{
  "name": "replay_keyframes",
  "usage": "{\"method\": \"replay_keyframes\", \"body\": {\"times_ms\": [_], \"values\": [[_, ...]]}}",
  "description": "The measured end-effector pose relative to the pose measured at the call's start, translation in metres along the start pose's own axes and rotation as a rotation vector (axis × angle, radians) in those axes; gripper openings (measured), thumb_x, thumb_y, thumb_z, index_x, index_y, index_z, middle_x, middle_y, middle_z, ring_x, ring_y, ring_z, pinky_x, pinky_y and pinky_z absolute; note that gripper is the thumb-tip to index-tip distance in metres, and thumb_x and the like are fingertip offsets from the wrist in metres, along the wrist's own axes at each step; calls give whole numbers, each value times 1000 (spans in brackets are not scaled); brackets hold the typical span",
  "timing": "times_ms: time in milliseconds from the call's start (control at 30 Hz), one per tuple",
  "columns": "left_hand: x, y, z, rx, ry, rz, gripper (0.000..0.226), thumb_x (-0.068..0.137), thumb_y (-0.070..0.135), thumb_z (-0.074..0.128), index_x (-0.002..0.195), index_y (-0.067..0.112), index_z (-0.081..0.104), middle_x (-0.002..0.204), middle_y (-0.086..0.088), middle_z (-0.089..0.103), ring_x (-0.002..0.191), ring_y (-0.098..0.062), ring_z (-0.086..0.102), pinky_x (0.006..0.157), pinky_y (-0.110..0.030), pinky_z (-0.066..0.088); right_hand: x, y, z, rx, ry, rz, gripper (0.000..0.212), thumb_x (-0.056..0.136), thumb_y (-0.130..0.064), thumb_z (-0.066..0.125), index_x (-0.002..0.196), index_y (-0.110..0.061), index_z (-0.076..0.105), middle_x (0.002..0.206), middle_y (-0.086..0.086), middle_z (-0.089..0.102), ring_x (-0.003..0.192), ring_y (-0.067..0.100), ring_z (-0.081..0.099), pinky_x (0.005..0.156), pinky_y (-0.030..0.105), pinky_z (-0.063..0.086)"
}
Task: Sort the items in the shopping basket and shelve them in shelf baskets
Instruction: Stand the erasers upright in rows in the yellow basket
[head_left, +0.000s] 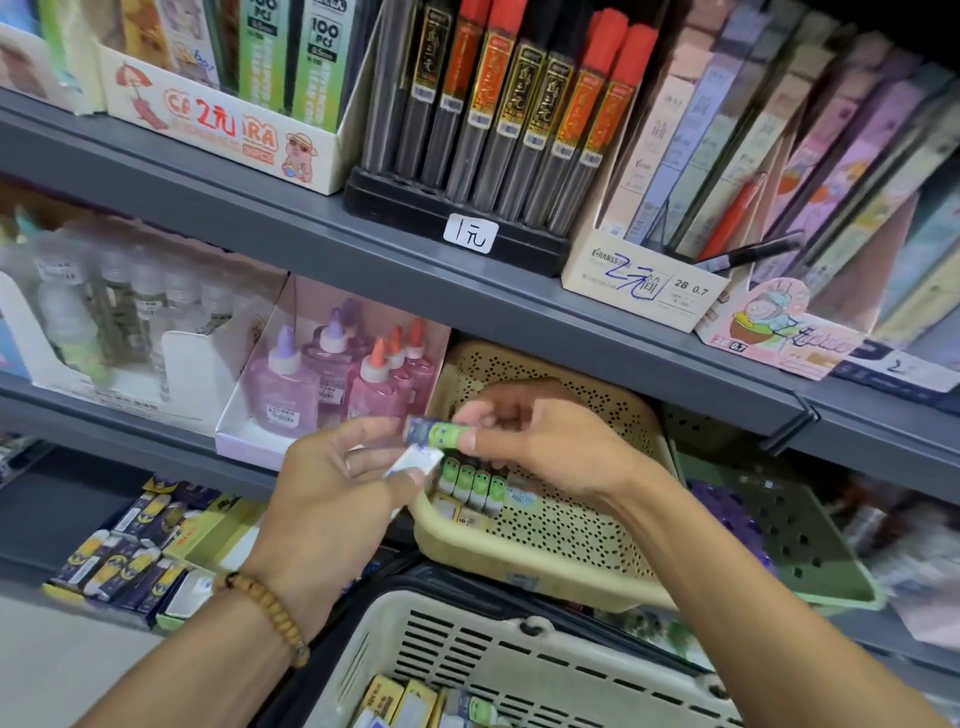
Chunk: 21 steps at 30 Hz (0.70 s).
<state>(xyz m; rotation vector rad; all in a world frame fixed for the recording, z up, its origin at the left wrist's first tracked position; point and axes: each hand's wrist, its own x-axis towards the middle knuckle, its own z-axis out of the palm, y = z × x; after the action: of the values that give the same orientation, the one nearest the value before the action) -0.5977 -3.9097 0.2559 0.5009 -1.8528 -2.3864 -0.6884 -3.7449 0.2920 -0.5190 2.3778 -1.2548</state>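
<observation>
My right hand (535, 441) pinches a small green eraser (439, 432) with a cartoon face, held over the front left corner of a beige perforated shelf basket (561, 535). A row of matching green erasers (470, 486) and some yellow ones (457, 512) lies inside that basket. My left hand (337, 483) grips a small white packet (415, 462) just left of the basket's rim. The cream shopping basket (493, 660) sits below, holding yellow packets (400, 701) and a green eraser (475, 709).
A green perforated basket (810, 551) stands to the right of the beige one. Pink and purple glue bottles (332, 379) fill a box to the left. The grey shelf above carries pen refills (509, 119) and boxed pens. Small boxed items (130, 556) lie on the lower shelf.
</observation>
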Motion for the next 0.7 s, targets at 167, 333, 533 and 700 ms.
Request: {"method": "replay_keyframes", "body": {"times_ms": [167,333,533,700], "values": [[2,-5,-3,-19,8,-2,35,80,-9,68,87,25,72,88,-2,75,90,-20,70,84,-31,52,-2,57,-25,-49,308,339,5,80,-12,76,77,-16,75,74,7,74,63,13,62,64,27,53],[3,1,0,-38,-13,20,25,84,-3,66,82,21,74,74,-1,74,81,-22,71,87,-39,54,6,90,-25,-119,31,708,20,95,-27,63,90,-8,69,69,0,62,57,8,53,55,19,44],[2,4,-2,-79,-9,6,12,87,11,66,90,21,72,66,0,71,68,-21,71,56,-29,59,20,89,-25,-368,75,512,33,87,-28,73,110,-34,50,82,1,66,64,11,61,54,21,50],[3,4,-1,-89,-43,-40,13,85,6,68,90,17,69,67,-4,72,71,-28,73,52,-24,57,22,91,-23,-327,73,503,38,84,-24,77,116,-15,59,78,6,71,62,11,67,63,25,59]]}}
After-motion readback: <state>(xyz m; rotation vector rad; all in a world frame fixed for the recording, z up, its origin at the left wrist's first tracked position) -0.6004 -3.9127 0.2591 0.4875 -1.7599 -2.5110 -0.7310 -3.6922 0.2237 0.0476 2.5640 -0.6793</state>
